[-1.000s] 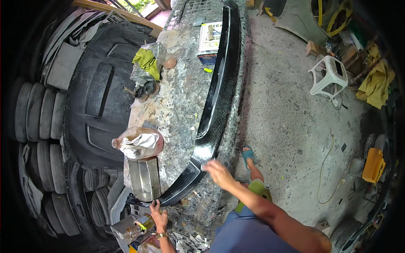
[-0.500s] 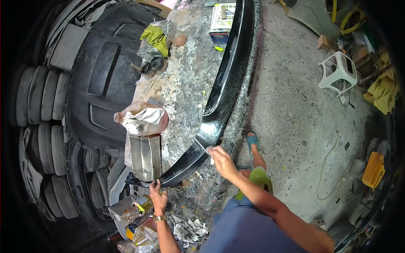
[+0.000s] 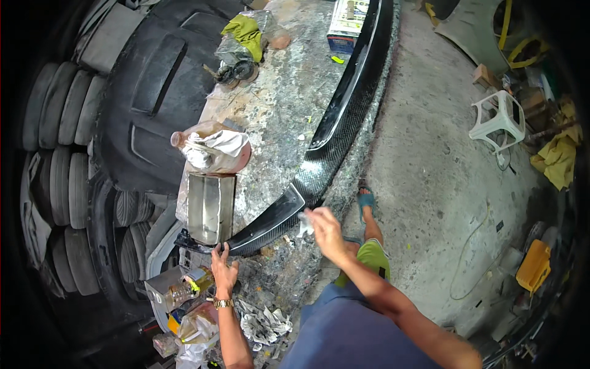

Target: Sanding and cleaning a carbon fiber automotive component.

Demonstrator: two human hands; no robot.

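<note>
A long, glossy black carbon-fibre car trim piece [image 3: 344, 129] curves along the right edge of the worktable and down to its near end. My left hand [image 3: 224, 270], with a gold watch at the wrist, rests its fingertips on the trim's near left end, thumb spread apart. Beside the trim's bend, my right hand [image 3: 327, 234] is closed on a crumpled whitish cloth [image 3: 304, 225]. The cloth hangs just off the trim's outer edge; whether it touches cannot be made out. Close behind the left fingers stands a rectangular metal tin [image 3: 211, 209].
A plastic jug [image 3: 236, 154] draped with white cloth stands behind the tin. Farther back are a yellow-green cloth [image 3: 244, 34], dark cups [image 3: 236, 72] and a box [image 3: 346, 27]. Tyres [image 3: 61, 104] and a black hood panel [image 3: 144, 92] lie left; a white stool [image 3: 499, 120] stands right.
My right hand has drawn slightly off the trim's edge, and more of the whitish cloth shows. My left hand stays at the trim's end. The whole view has shifted a little.
</note>
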